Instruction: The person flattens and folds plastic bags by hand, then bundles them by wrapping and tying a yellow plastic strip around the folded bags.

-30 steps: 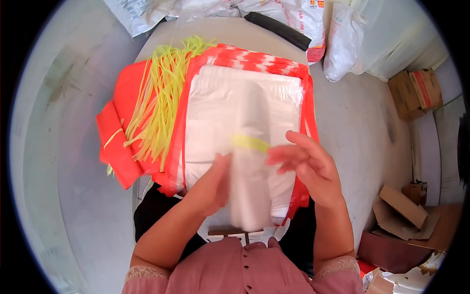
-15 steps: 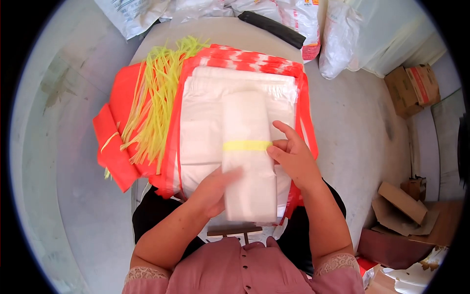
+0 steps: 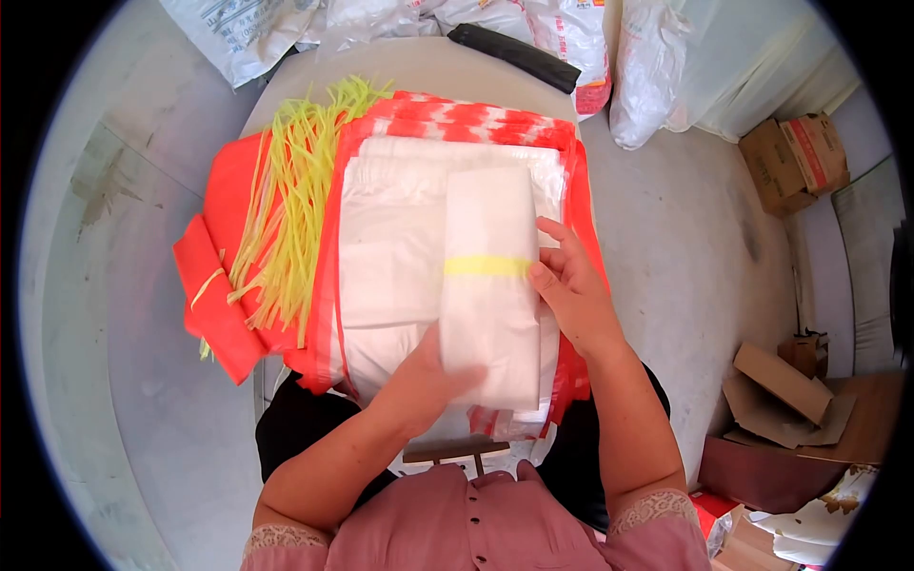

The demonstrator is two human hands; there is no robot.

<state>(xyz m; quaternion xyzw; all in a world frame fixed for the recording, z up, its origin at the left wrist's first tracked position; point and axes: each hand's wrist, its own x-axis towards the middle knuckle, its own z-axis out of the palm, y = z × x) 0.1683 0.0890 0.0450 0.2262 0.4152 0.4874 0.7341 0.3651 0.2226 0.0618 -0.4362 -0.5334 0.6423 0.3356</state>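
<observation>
A long folded bundle of white plastic (image 3: 490, 333) with a yellow strip (image 3: 487, 266) around its middle lies tilted over a stack of flat white plastic bags (image 3: 390, 228). My right hand (image 3: 576, 295) grips its right edge beside the strip, thumb in front and index finger raised. At the lower left of the bundle, my left hand (image 3: 419, 385) holds on with its blurred thumb across the front; its other fingers are partly hidden. Red plastic sheets (image 3: 457, 114) show around and under the white stack.
Loose yellow strips (image 3: 295, 209) lie left of the stack, near a tied red roll (image 3: 219, 300). A black roll (image 3: 514, 57) rests at the table's far edge. White sacks (image 3: 652, 71) stand behind, with cardboard boxes (image 3: 795, 162) on the right.
The bundle has moved slightly up and right over the stack. My left thumb has come across its lower front, and my right hand stays at the strip's edge.
</observation>
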